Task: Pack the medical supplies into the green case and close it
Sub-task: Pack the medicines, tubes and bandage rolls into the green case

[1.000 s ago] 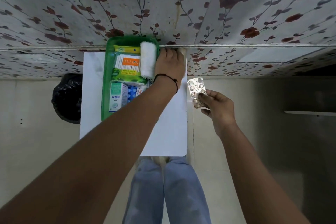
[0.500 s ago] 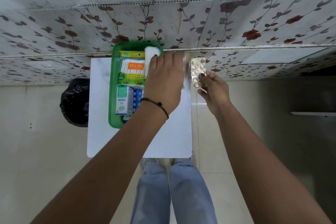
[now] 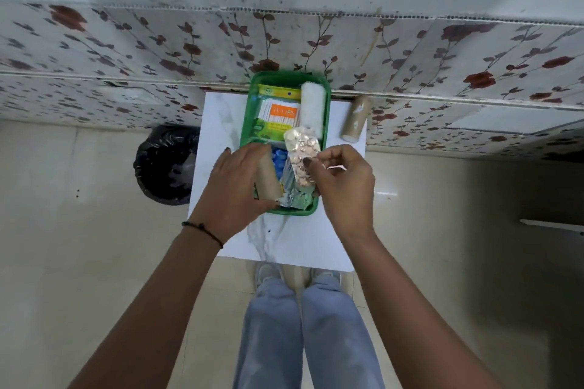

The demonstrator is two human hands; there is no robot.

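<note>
The open green case [image 3: 327,95] lies on a small white table [image 3: 290,240]. Inside it are a cotton-bud pack [image 3: 278,115], a white gauze roll [image 3: 313,110], blue items [image 3: 279,158] and a foil packet [image 3: 294,196]. My left hand [image 3: 235,186] holds a brown bandage roll [image 3: 268,177] over the case's near left part. My right hand [image 3: 343,181] pinches a silver blister strip of tablets [image 3: 300,153] above the case's right side. A second brown roll [image 3: 355,118] lies on the table to the right of the case.
A black bin bag [image 3: 166,164] sits on the floor left of the table. A floral-patterned wall panel [image 3: 410,50] runs behind the table. My legs in blue jeans [image 3: 303,335] stand at the table's near edge.
My left hand came back from the table's far right corner with a brown roll, over the case. My right hand carried the blister strip leftward, over the case.
</note>
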